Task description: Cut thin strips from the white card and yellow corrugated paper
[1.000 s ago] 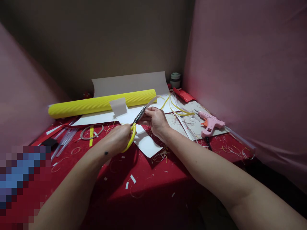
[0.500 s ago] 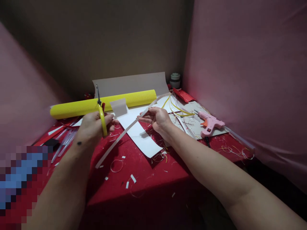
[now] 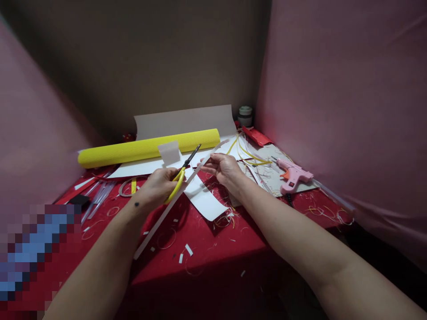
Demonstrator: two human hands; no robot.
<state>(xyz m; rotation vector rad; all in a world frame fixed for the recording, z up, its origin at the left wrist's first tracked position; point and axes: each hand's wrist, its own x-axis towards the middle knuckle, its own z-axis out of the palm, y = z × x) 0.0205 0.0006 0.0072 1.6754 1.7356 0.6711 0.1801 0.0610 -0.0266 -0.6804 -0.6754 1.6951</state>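
My left hand (image 3: pixel 163 183) grips the yellow handles of a pair of scissors (image 3: pixel 176 183), whose dark blades point up and to the right. Pinched in my right hand (image 3: pixel 224 169) is a long, narrow pale strip (image 3: pixel 160 222), which slants from the lower left to the upper right. The scissors are close to the strip; whether they touch it cannot be told. Beneath both hands lies a white paper piece (image 3: pixel 207 200) with a raised flap at its far end.
A yellow corrugated roll (image 3: pixel 147 149) lies across the back of the red cloth-covered table (image 3: pixel 220 258). A pink glue gun (image 3: pixel 295 174) rests on a board at the right. Behind are a lidded jar (image 3: pixel 245 115) and red packet (image 3: pixel 257 136). Scraps and threads are scattered about.
My left hand has moved right with the scissors, which have tilted from upright to pointing up and right, towards the strip. The right hand still holds the strip, and the view has shifted slightly.
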